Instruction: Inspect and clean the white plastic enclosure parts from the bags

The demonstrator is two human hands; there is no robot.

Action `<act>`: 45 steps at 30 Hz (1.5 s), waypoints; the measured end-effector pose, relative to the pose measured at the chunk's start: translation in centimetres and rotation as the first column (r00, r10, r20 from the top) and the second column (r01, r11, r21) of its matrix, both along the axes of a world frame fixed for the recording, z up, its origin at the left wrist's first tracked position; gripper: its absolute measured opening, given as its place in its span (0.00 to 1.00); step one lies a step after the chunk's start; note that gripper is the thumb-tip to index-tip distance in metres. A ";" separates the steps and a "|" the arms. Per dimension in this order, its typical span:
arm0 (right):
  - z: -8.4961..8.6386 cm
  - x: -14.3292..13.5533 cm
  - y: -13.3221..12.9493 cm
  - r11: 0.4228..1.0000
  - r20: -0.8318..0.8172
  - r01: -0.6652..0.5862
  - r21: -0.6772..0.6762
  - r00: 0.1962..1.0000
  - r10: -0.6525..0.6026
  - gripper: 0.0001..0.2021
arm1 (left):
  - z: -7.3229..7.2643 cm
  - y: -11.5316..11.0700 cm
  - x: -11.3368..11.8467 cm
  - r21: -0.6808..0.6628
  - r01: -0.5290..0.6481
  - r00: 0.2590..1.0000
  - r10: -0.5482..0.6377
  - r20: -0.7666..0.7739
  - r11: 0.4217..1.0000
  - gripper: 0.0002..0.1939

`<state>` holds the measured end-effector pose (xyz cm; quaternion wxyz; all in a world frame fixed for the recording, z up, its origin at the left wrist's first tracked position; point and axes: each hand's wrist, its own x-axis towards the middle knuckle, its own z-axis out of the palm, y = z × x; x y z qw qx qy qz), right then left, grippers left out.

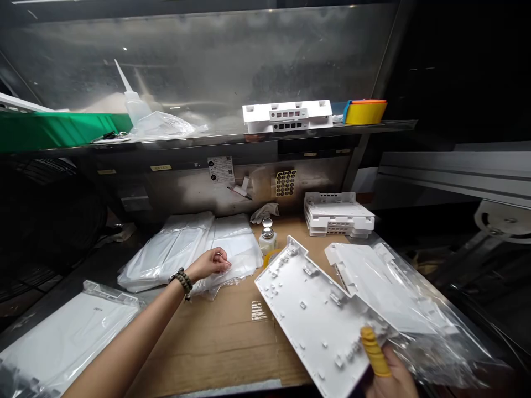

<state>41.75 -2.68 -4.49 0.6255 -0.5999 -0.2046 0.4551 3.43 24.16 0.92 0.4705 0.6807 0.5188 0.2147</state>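
Observation:
My right hand (394, 370), with a yellow cover on its thumb, grips a white plastic housing (309, 309) by its lower right corner. The housing is tilted, and its inner face with small posts and clips shows. My left hand (212, 262), wearing a beaded bracelet, is closed in a pinch at the edge of a clear plastic bag (240, 260) in the right-hand pile. Beside that pile lies another stack of clear bags (166, 249). A bagged white housing (385, 287) rests to the right of the held one.
Cardboard (207, 337) covers the bench. A pump bottle (267, 237) and a glove (264, 213) sit behind. Stacked white housings (338, 215) stand back right; a bagged one (78, 331) lies left. The shelf above carries a squeeze bottle (135, 105), a green bin (62, 130) and more housings (288, 116).

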 end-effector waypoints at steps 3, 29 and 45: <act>1.7 -4.8 2.2 0.998 0.142 -0.027 0.064 0.990 0.017 0.34 | -1.4 -0.1 0.9 0.089 -0.027 0.999 0.031 -0.035 0.996 0.09; 1.3 -15.7 6.0 0.915 0.595 -0.099 0.392 0.785 -0.170 0.32 | 4.4 -0.3 2.6 0.553 0.239 0.917 0.002 -0.400 0.798 0.48; 0.3 -15.9 6.6 0.913 0.660 -0.170 0.371 0.740 -0.130 0.25 | 7.0 -2.0 3.3 0.839 0.111 0.868 0.358 -0.343 0.533 0.18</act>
